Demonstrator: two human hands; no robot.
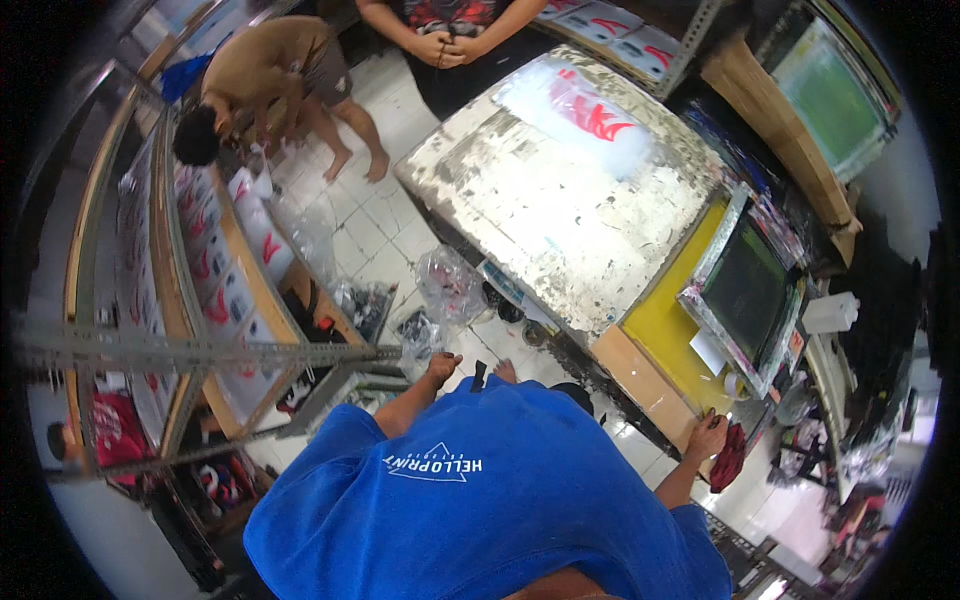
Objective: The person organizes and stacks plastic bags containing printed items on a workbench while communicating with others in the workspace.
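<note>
My left hand [443,368] hangs curled closed over the floor on the left, near a clear plastic bag [450,285]. Whatever it may hold is hidden. My right hand [706,437] is at the near right corner of the worktable, beside a dark red cloth [729,458]. Its fingers are bent around something small and dark that I cannot make out. Close by, a framed printing screen [748,290] with dark mesh leans over a yellow board [675,300]. A translucent sheet [570,115] with red printed shapes lies at the table's far side.
The worn white worktable [540,220] stands ahead. On the left, a rack [255,295] holds printed sheets on wooden-edged shelves. One person [265,75] bends beside it; another person [447,50] stands behind the table. A white jug [831,312] and a green screen [835,95] are at right.
</note>
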